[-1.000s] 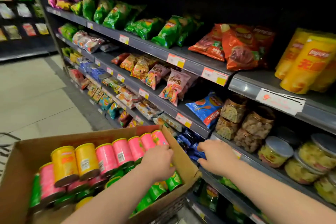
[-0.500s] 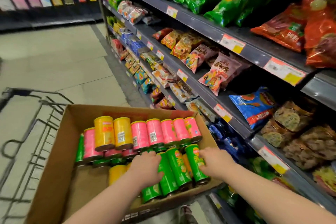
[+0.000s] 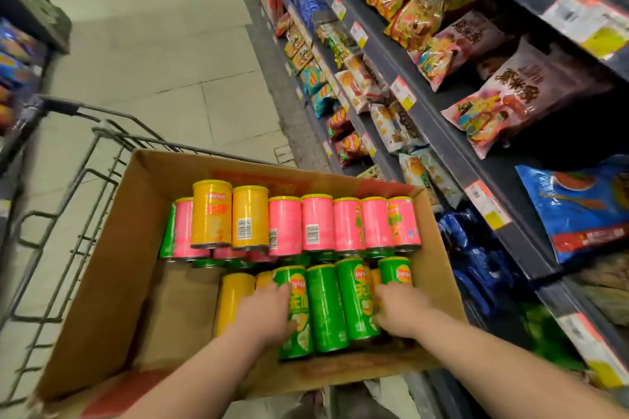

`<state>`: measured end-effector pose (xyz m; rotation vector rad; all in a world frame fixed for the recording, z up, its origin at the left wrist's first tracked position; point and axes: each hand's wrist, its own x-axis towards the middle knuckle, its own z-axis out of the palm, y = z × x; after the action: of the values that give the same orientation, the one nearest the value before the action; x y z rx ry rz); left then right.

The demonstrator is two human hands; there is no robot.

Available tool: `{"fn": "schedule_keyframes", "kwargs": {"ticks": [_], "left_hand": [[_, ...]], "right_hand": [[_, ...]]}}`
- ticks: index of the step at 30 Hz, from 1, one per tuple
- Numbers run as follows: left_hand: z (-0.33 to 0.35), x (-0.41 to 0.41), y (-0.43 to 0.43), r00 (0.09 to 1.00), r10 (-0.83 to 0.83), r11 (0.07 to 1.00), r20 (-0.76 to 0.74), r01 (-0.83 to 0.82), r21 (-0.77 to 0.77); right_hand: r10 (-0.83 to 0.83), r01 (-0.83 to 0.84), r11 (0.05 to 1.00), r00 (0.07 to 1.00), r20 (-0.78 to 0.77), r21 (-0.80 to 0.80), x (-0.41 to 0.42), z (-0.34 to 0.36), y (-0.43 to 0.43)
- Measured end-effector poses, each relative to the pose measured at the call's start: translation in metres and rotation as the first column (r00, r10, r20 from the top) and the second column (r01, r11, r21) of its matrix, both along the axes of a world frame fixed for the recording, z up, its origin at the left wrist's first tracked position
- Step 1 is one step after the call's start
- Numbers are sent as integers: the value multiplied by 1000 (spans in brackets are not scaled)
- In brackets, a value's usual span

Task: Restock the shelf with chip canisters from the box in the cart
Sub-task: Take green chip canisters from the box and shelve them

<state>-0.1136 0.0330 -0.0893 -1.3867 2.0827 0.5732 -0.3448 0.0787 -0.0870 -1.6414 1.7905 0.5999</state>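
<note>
Item: green canisters (image 3: 327,309), lying in the box (image 3: 102,265) in the cart (image 3: 73,177). Probably light, stiff-walled, slick, with breakable contents. Left hand (image 3: 263,313) and right hand (image 3: 403,308) each curl a grip on the row's outer flanks. Best held mid-body.

The cardboard box (image 3: 112,265) is plain brown. Inside are pink canisters (image 3: 318,218), yellow canisters (image 3: 211,214) and green canisters (image 3: 326,309). The shelf (image 3: 452,146) is dark grey, with white, red and yellow price tags (image 3: 403,92), and the floor (image 3: 153,44) is pale beige tile.
</note>
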Motion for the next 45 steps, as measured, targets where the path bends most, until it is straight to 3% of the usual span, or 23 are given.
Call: {"fn": "schedule_keyframes", "kwargs": {"ticks": [6,11,16,22,27,33,40,45], "left_hand": [[-30,-6,-1,971,240,965,0,-238,108],[-46,-11,2,914,406,904,5,-402,149],[-61,-12,9,769,637,762,-51,-617,196],[-70,-8,9,611,788,608,-75,-753,252],[-68,-10,10,511,855,513,-92,-806,294],[-57,-10,9,465,875,481,-131,-812,331],[-28,-20,13,447,877,477,-176,-767,429],[-6,-27,19,469,845,534,-258,-709,460]], "right_hand": [[-41,34,995,997,72,92,-10,-31,-17],[-193,156,970,961,199,186,-10,-53,-18],[-409,342,900,877,251,272,-5,-75,-14],[-601,500,795,729,328,344,-1,-95,-15],[-697,601,717,632,339,354,4,-98,-13],[-786,654,618,516,339,436,-5,-76,-7],[-809,693,581,434,397,427,-7,-40,8],[-789,744,578,403,464,335,-4,-13,25]]}}
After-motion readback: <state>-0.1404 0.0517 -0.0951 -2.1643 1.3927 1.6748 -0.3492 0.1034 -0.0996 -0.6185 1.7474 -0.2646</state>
